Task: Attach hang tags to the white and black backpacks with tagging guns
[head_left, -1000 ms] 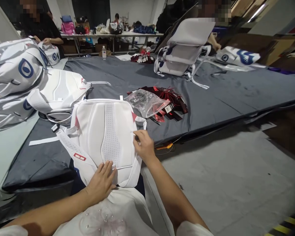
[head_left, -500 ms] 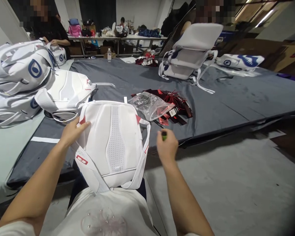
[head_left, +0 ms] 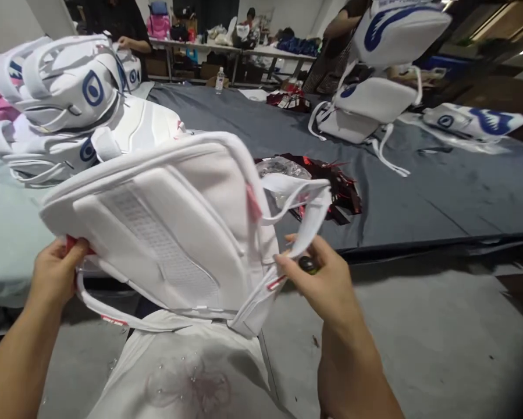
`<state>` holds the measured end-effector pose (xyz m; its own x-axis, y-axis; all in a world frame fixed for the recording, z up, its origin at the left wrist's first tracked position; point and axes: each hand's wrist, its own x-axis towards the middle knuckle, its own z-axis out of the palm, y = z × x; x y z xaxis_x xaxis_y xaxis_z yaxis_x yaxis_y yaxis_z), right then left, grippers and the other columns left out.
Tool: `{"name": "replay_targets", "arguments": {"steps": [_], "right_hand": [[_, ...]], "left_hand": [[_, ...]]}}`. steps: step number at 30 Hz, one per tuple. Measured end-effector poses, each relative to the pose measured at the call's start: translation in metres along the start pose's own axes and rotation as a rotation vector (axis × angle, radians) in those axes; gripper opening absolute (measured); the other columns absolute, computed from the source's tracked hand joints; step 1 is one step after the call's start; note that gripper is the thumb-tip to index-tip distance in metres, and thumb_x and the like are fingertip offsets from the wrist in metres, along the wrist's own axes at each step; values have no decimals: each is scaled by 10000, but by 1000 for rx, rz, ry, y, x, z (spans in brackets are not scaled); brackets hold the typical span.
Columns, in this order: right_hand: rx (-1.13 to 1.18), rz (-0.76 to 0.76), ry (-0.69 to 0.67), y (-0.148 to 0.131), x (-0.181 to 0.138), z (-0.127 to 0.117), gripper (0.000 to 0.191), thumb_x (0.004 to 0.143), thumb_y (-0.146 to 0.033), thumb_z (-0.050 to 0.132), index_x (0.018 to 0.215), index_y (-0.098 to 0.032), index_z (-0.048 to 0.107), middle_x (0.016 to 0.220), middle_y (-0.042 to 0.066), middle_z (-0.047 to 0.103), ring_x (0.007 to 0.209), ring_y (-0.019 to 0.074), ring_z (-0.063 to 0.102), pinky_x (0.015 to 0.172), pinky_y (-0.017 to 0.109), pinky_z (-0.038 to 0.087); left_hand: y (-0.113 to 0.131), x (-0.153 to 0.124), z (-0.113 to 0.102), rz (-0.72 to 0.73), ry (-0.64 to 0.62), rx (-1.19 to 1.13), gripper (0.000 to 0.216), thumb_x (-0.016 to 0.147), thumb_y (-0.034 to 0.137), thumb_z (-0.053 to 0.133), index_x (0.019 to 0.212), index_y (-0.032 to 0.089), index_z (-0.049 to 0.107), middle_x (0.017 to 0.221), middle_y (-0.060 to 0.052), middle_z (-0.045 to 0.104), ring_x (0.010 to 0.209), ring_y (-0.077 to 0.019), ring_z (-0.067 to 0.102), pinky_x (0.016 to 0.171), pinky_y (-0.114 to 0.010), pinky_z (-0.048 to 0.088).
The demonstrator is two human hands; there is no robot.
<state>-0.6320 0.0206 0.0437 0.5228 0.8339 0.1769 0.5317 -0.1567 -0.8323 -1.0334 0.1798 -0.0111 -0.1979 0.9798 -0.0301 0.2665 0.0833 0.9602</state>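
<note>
A white backpack [head_left: 169, 215] is lifted off the grey table [head_left: 418, 192] and tilted, its padded back panel facing me. My left hand [head_left: 56, 273] grips its left side near a red tab. My right hand [head_left: 322, 279] pinches the right shoulder strap [head_left: 305, 227] between thumb and fingers and also keeps a small dark object with a green tip [head_left: 308, 265] in the palm. A clear plastic bag [head_left: 283, 169] and dark red tags [head_left: 340, 186] lie on the table behind the strap.
Several white backpacks with blue eye prints [head_left: 64, 99] are stacked at the left. More white bags [head_left: 370, 105] lie across the table by another person. A water bottle [head_left: 219, 80] stands at the far edge. Grey floor [head_left: 440, 337] lies to the right.
The backpack has come up off the table and tipped toward me. My left hand slid down to its lower left side, and my right hand moved in and took the right strap.
</note>
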Motion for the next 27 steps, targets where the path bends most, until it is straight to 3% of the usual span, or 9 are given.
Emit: {"name": "replay_targets", "arguments": {"steps": [4,6,8,10,12,15,20,24,27], "right_hand": [[-204,2,-204,-2,29,45,411,748,-455,717,1049,-179,669,884,53,719,790,202,635,673,273,448],[-255,21,-278,9,45,74,361,777,-430,689,1024,-167,679,857,54,722,772,199,635,657,263,425],[-288,16,-331,17,55,94,326,806,-434,663,996,-171,688,849,54,726,767,195,639,640,252,402],[-356,17,-345,17,56,102,330,821,-461,654,984,-177,691,851,61,730,774,203,645,628,251,381],[-429,33,-334,14,51,103,340,829,-466,656,1013,-181,684,881,73,737,808,219,659,636,257,375],[-535,59,-335,10,41,100,357,854,-456,643,1081,-181,665,904,93,742,853,247,682,657,275,387],[-802,91,-233,25,29,76,497,910,-490,587,1257,-135,605,1010,154,710,830,284,693,626,315,416],[-798,-219,134,23,34,54,472,935,-339,569,1366,-152,533,1259,181,612,906,252,681,644,311,465],[-673,-514,-51,18,47,56,322,892,-124,515,1171,-219,645,1170,85,662,909,187,664,700,261,478]], "left_hand": [[-9,18,4,83,141,431,519,719,593,687,1069,211,660,951,-74,746,945,-385,664,819,-577,536],[3,15,15,380,328,596,740,739,525,707,1375,206,505,1325,-160,626,1257,-488,509,1001,-701,402],[22,8,33,817,380,668,786,823,422,671,1510,247,333,1498,-165,475,1382,-449,406,1099,-673,329],[44,3,63,1214,165,685,635,917,316,573,1506,282,338,1450,-141,529,1343,-353,485,1087,-566,395],[63,9,105,1436,-158,698,484,960,251,497,1439,269,433,1356,-119,606,1294,-292,533,1040,-485,443],[80,38,171,1528,-385,797,311,978,294,474,1247,187,586,1285,-137,633,1259,-306,533,1084,-535,367],[80,81,225,1666,-349,715,405,994,453,415,766,178,607,783,-89,627,753,-233,532,786,-410,427],[72,59,238,1782,-249,436,414,1021,378,365,680,202,521,675,-51,548,681,-205,450,696,-362,368],[70,34,256,1827,-284,282,392,1009,360,401,658,211,491,644,-33,517,663,-195,425,704,-350,372]]}}
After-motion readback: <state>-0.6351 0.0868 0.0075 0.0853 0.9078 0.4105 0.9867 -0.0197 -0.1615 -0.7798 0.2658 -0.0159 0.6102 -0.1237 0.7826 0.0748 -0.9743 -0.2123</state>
